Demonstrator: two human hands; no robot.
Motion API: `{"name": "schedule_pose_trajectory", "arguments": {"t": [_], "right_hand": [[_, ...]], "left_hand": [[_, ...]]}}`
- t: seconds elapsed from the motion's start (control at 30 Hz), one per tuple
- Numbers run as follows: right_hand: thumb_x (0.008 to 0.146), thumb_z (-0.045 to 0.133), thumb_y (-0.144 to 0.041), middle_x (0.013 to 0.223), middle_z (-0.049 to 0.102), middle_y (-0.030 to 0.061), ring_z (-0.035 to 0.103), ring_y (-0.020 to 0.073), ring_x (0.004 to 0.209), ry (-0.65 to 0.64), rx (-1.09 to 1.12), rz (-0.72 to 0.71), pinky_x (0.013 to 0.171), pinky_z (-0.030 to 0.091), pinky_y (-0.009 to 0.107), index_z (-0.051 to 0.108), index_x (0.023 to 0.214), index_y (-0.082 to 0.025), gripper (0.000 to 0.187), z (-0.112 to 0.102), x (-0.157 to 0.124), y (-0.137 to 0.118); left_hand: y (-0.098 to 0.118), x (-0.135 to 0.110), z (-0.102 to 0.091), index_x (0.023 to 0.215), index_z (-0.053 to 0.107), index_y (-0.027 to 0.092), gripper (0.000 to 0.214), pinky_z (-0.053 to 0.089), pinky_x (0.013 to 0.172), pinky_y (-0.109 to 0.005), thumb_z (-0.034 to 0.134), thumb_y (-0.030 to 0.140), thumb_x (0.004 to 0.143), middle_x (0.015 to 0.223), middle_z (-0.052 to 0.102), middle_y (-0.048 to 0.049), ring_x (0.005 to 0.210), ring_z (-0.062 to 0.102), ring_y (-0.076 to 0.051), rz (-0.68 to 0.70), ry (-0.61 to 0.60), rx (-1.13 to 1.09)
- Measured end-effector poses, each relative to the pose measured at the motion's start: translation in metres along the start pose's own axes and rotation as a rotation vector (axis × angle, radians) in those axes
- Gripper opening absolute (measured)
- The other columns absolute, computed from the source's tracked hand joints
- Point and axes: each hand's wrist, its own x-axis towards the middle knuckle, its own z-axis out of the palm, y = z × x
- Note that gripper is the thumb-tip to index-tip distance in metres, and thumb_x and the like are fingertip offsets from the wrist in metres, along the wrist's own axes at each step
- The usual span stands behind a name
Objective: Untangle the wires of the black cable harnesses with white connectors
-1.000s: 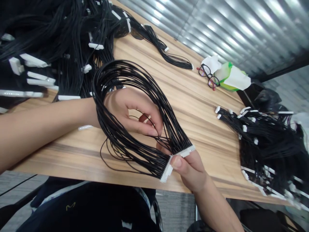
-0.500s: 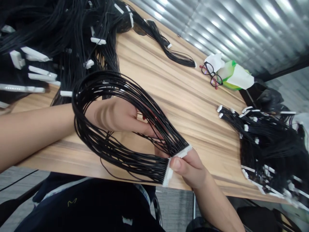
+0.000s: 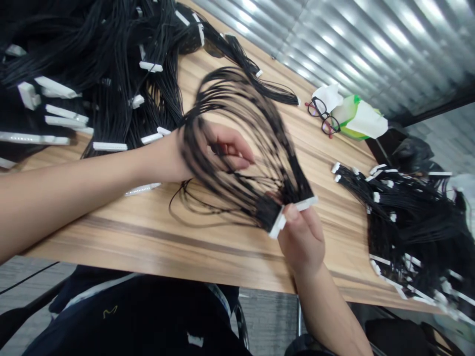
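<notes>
Two hands | right hand [image 3: 302, 237]: thumb and fingers clamped on white connectors [image 3: 300, 204] | left hand [image 3: 218, 153]: curled within black wire loop [image 3: 237, 94], blurred, grip unclear | loop over wooden table [image 3: 237, 247] | harness piles [image 3: 122, 109] [image 3: 408, 217] either side, apart | glasses [image 3: 322, 116] beyond

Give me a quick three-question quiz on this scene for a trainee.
1. Multiple choice: What does the right hand pinch at the end of the wire bundle?
A) a tissue
B) a white plastic connector strip
C) a screwdriver

2. True or false: The eyeglasses lie on the wooden tabletop, towards its far edge.

3. Fill in the blank: The wires in the heap at the right of the table are ____.

Key: 1. B; 2. true; 3. black.
</notes>
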Motion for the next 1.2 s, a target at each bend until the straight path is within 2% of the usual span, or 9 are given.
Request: {"name": "schedule_pose_trajectory", "arguments": {"t": [0.17, 0.27, 0.33, 0.47, 0.67, 0.9, 1.0, 1.1, 1.2], "right_hand": [[0.096, 0.073, -0.048, 0.067, 0.055, -0.0029, 0.05, 0.0135, 0.056, 0.232, 0.058, -0.284, 0.046, 0.041, 0.026, 0.069, 0.084, -0.028, 0.024, 0.008, 0.013, -0.001], [0.095, 0.074, -0.052, 0.066, 0.054, -0.0037, 0.049, 0.0134, 0.053, 0.336, 0.004, -0.341, 0.043, 0.04, 0.025, 0.07, 0.089, -0.029, 0.024, 0.012, 0.015, 0.003], [0.095, 0.073, -0.052, 0.065, 0.055, -0.0036, 0.05, 0.0137, 0.053, 0.371, -0.014, -0.34, 0.042, 0.042, 0.026, 0.07, 0.089, -0.029, 0.024, 0.014, 0.015, 0.007], [0.097, 0.073, -0.05, 0.066, 0.057, -0.0026, 0.051, 0.0143, 0.054, 0.343, 0.01, -0.321, 0.044, 0.046, 0.026, 0.071, 0.085, -0.028, 0.024, 0.017, 0.012, 0.011], [0.097, 0.075, -0.047, 0.07, 0.063, -0.0028, 0.056, 0.0137, 0.057, 0.336, 0.038, -0.318, 0.049, 0.051, 0.025, 0.076, 0.089, -0.03, 0.019, 0.019, 0.009, 0.011], [0.101, 0.073, -0.043, 0.072, 0.066, -0.0037, 0.058, 0.0125, 0.061, 0.271, 0.081, -0.308, 0.053, 0.05, 0.024, 0.077, 0.089, -0.032, 0.016, 0.018, 0.005, 0.011], [0.103, 0.07, -0.04, 0.073, 0.065, -0.0041, 0.057, 0.0124, 0.062, 0.232, 0.074, -0.307, 0.054, 0.049, 0.025, 0.075, 0.087, -0.031, 0.019, 0.018, 0.004, 0.012], [0.106, 0.065, -0.037, 0.073, 0.063, -0.0039, 0.056, 0.0129, 0.063, 0.185, 0.046, -0.327, 0.055, 0.048, 0.026, 0.07, 0.087, -0.029, 0.021, 0.015, 0.004, 0.014], [0.109, 0.06, -0.034, 0.072, 0.059, -0.0038, 0.053, 0.0125, 0.064, 0.101, -0.065, -0.337, 0.057, 0.043, 0.028, 0.065, 0.083, -0.026, 0.028, 0.009, 0.004, 0.016]], "left_hand": [[-0.006, -0.002, 0.001, 0.134, 0.063, 0.021, 0.037, 0.055, 0.082, -0.023, 0.067, 0.032, 0.099, 0.126, 0.072, -0.0032, 0.105, 0.068, -0.014, -0.048, 0.34, 0.348], [0.014, -0.01, 0.009, 0.122, 0.059, 0.025, 0.025, 0.048, 0.098, -0.035, 0.066, 0.027, 0.098, 0.123, 0.067, -0.004, 0.109, 0.064, -0.017, 0.128, 0.545, 0.529], [0.028, -0.015, 0.014, 0.105, 0.061, 0.028, 0.004, 0.041, 0.098, -0.04, 0.063, 0.031, 0.104, 0.102, 0.071, 0.0013, 0.094, 0.064, -0.016, 0.284, 0.465, 0.654], [0.037, -0.021, 0.018, 0.104, 0.069, 0.033, 0.008, 0.032, 0.085, -0.04, 0.063, 0.038, 0.107, 0.098, 0.079, 0.009, 0.086, 0.064, -0.016, 0.581, 0.264, 0.904], [0.031, -0.022, 0.023, 0.097, 0.077, 0.044, 0.024, 0.032, 0.094, -0.036, 0.058, 0.034, 0.109, 0.086, 0.077, 0.0115, 0.085, 0.063, -0.013, 0.484, 0.29, 0.8], [0.042, -0.015, 0.016, 0.092, 0.082, 0.039, 0.033, 0.035, 0.111, -0.04, 0.054, 0.044, 0.109, 0.073, 0.069, 0.0065, 0.082, 0.061, -0.013, 0.193, 0.073, 0.598], [0.041, -0.016, 0.015, 0.095, 0.082, 0.038, 0.032, 0.037, 0.105, -0.036, 0.054, 0.043, 0.11, 0.075, 0.07, 0.0066, 0.081, 0.06, -0.012, 0.236, 0.063, 0.644], [0.036, -0.016, 0.016, 0.101, 0.079, 0.037, 0.027, 0.038, 0.091, -0.032, 0.055, 0.043, 0.11, 0.084, 0.073, 0.0065, 0.082, 0.062, -0.013, 0.409, 0.085, 0.726], [0.03, -0.014, 0.014, 0.102, 0.073, 0.031, 0.028, 0.038, 0.08, -0.031, 0.05, 0.04, 0.113, 0.092, 0.074, 0.0042, 0.087, 0.066, -0.013, 0.507, -0.029, 0.718]]}}
